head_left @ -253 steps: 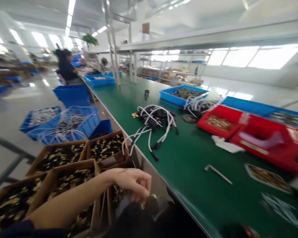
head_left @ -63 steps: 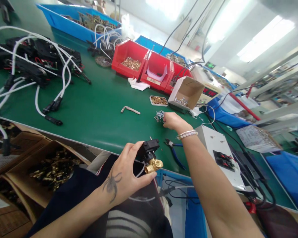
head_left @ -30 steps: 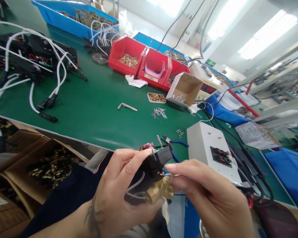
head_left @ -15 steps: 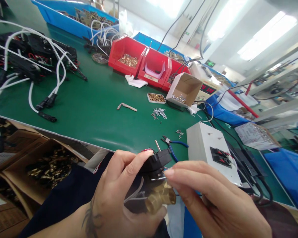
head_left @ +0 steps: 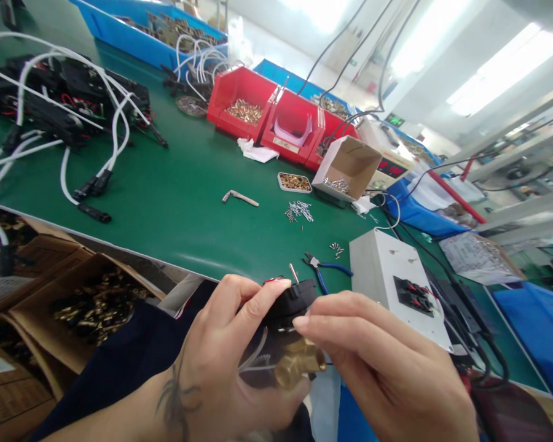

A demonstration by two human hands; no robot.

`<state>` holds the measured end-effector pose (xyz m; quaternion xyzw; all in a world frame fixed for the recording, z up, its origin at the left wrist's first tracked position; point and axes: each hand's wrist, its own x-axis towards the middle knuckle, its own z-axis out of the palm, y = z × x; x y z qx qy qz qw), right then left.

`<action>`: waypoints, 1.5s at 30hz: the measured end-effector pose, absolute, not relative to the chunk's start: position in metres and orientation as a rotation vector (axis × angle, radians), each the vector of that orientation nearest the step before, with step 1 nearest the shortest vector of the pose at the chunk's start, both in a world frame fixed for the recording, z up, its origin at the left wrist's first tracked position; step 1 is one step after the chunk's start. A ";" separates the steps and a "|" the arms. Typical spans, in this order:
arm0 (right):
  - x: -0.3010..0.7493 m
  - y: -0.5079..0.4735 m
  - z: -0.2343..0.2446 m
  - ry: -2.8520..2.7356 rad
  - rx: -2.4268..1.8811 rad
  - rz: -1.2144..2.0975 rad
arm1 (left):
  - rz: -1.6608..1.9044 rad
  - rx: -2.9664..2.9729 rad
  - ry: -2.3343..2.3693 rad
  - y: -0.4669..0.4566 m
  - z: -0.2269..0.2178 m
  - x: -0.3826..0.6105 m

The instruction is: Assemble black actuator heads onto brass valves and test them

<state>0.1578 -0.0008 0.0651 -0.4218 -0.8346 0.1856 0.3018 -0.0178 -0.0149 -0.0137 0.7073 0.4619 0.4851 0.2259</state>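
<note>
My left hand [head_left: 230,362] is wrapped round a valve assembly: a brass fitting [head_left: 299,363] with a black plastic housing [head_left: 291,301] on top and thin white wires trailing from it. I hold it over my lap, just off the near edge of the green table [head_left: 184,202]. My right hand [head_left: 387,374] comes in from the right with its fingertips pinched against the joint between housing and brass body. What those fingertips hold is too small to make out. A metal pin sticks up behind the housing.
Blue-handled pliers [head_left: 325,270] and a white switch box [head_left: 396,288] lie just beyond my hands. Loose clips [head_left: 298,211], a small tray of brass parts [head_left: 294,182], an open carton [head_left: 348,166], red bins [head_left: 267,113] and bundled white cables [head_left: 59,110] sit farther out. Cardboard boxes of brass fittings [head_left: 92,304] stand at left.
My right hand came back from the loose clips on the table and closed its fingertips on the valve. The left hand tilted the assembly slightly; the brass fitting sits lower now.
</note>
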 end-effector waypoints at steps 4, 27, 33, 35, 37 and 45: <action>0.154 0.009 0.048 -2.208 -1.012 0.542 | 1.240 1.942 1.264 -0.008 -0.023 -0.024; 0.208 0.082 -0.031 -2.201 -1.996 -0.014 | 1.143 1.697 1.341 0.025 -0.058 -0.048; 0.219 0.026 -0.055 -2.291 -1.897 -0.095 | 1.166 1.783 1.352 0.025 -0.057 -0.045; 0.221 0.025 -0.058 -2.324 -1.878 -0.171 | 1.169 1.793 1.360 0.025 -0.056 -0.043; 0.226 0.026 -0.060 -2.400 -1.880 -0.214 | 1.177 1.784 1.363 0.024 -0.054 -0.041; 0.231 0.016 -0.037 -2.648 -1.743 -0.170 | 1.154 1.753 1.287 0.026 -0.050 -0.023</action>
